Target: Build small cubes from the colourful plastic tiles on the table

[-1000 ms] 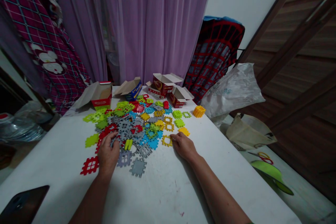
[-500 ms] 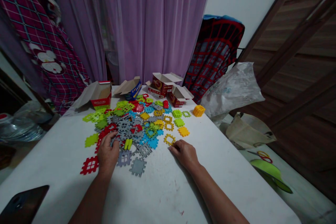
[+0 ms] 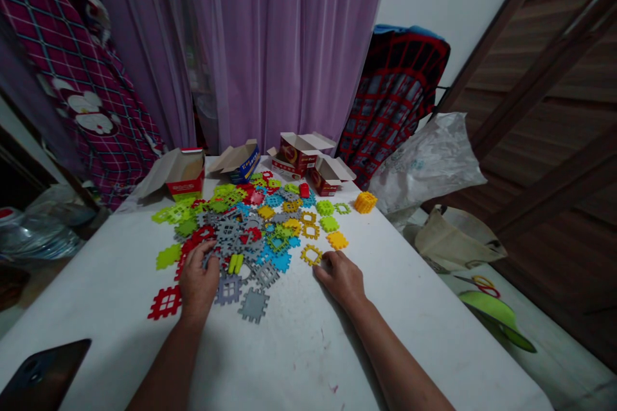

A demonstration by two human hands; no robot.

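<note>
At the near left of the white bench (image 3: 289,359) lies a dark phone (image 3: 43,376). Farther in, a solid grey piece (image 3: 253,305) and a red window piece (image 3: 165,302) lie flat. The left hand (image 3: 198,279) bends its fingers over the near left part of a multicoloured heap (image 3: 236,231); whether its grip pinches a piece, I cannot tell. The right hand (image 3: 343,277), fingers curled, lies at the near right corner of a yellow frame (image 3: 305,255); its grip is likewise unclear. Beyond, a yellow stack (image 3: 365,202) stands near the right edge, and open boxes (image 3: 325,189) line the far side before a purple curtain (image 3: 289,45).
</note>
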